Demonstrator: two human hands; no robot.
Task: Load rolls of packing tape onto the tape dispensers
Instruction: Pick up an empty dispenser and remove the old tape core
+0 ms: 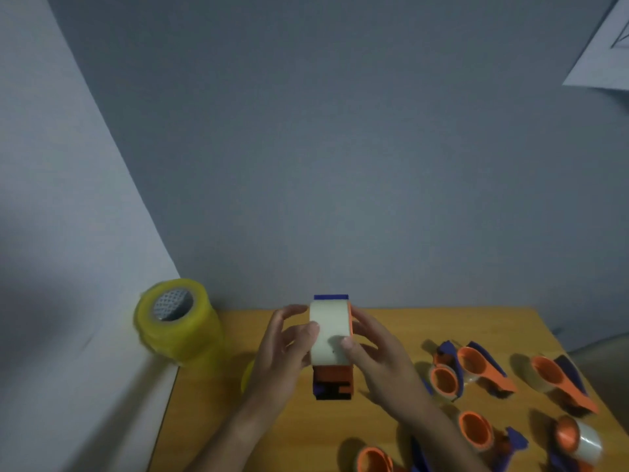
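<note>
Head view shows the left hand (284,349) and right hand (374,356) with fingers closed around a pale tape roll (329,332) seated on an orange dispenser (333,381) above the counter (442,321); light, rigid, probably slick-faced, best gripped by its edges.
</note>
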